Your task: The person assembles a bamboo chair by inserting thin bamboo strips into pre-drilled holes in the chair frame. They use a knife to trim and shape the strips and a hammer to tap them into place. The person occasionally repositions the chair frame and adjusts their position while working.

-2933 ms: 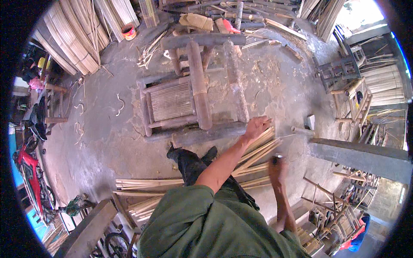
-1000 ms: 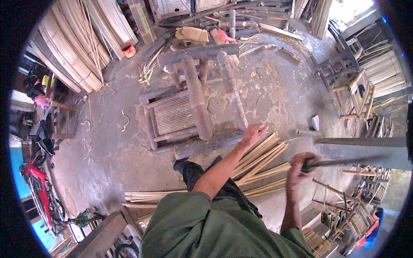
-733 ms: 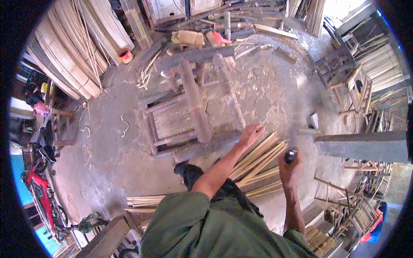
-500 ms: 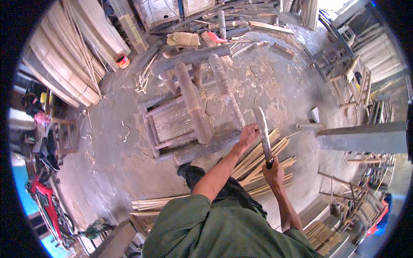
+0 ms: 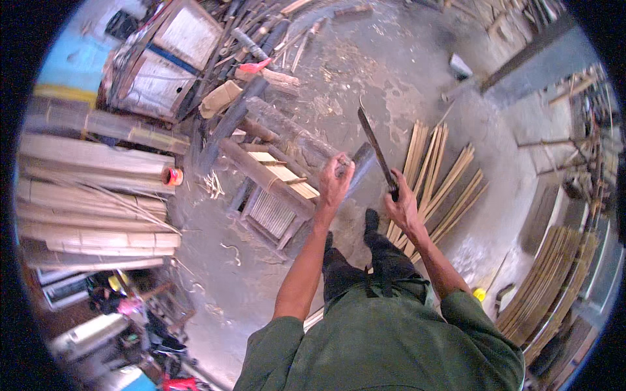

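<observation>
My right hand is closed round the dark handle of a machete. Its long, narrow blade points up and away, ending in a hooked tip. To the left, my left hand is raised with its fingers curled in; whether anything small is in them is hidden. Behind that hand stands a low bamboo bench frame of thick dark poles, with a ribbed slatted panel on its near side. Pale split bamboo strips lie fanned out on the floor, right of the machete.
Wide split bamboo lengths lie at the left near a small red tin. Bamboo poles are heaped at the back beside a worn cabinet. A grey pillar rises at the right; bundled slats stand nearer.
The whole view has swung round, bringing the bamboo lengths and cabinet lower on the left. My left hand has moved away from the machete's blade. My right hand still grips the machete.
</observation>
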A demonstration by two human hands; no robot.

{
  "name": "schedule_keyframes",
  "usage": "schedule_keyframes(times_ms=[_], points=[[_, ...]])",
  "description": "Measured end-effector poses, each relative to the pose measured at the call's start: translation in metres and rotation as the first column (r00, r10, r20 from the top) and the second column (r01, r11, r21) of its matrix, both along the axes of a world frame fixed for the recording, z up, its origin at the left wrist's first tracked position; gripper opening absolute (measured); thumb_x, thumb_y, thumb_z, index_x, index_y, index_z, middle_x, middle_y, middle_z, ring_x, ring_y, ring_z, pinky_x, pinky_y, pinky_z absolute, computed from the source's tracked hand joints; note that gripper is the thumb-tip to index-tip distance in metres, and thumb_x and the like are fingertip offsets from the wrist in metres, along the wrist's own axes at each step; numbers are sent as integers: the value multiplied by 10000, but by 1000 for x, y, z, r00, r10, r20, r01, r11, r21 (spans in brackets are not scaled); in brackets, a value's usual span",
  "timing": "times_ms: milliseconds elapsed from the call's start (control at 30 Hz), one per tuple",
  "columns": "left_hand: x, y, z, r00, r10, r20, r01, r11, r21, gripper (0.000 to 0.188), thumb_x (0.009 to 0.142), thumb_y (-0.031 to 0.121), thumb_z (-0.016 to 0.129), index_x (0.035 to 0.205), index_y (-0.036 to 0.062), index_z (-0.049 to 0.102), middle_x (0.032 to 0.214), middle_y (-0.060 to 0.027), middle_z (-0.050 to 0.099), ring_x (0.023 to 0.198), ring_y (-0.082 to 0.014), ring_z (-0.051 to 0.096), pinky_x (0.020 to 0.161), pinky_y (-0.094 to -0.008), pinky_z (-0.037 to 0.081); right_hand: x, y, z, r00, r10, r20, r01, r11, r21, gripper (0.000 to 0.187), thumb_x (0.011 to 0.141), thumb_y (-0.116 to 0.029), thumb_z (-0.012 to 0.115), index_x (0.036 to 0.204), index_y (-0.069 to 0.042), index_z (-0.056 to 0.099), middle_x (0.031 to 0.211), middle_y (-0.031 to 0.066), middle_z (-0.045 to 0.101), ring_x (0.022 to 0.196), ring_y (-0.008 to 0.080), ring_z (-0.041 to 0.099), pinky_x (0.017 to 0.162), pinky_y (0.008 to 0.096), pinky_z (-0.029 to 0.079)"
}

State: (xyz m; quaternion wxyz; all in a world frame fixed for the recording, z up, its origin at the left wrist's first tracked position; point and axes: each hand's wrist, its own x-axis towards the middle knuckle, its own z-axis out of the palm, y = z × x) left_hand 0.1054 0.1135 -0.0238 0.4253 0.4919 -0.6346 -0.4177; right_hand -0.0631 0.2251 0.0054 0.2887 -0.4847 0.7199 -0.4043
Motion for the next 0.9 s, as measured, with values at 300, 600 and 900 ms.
schedule_keyframes(times_ms=[300,600,900], points=[[10,-6,13,973,-64,222,57,998,39,234,956,201,510,871,2,603,764,-107,672,666,-229,633,640,-348,496,35,-18,-111,902,-224,368,42,896,442,329,856,-250,570,1096,-26,543,824,237,633,755,392,631,670,443,478],[10,-5,20,986,-146,83,120,957,263,290,998,185,391,972,-51,559,978,-142,644,926,-217,631,871,-350,530,54,-27,-75,979,-121,162,79,967,242,212,868,-179,565,1008,-68,451,866,245,616,816,468,579,653,515,464],[54,11,-10,959,57,-278,33,950,309,320,1008,205,366,910,-45,539,1003,-133,616,1002,-234,603,899,-345,513,45,-28,-117,902,-162,399,-35,896,443,336,846,-265,567,1120,-73,554,979,221,635,951,401,607,784,450,472]])
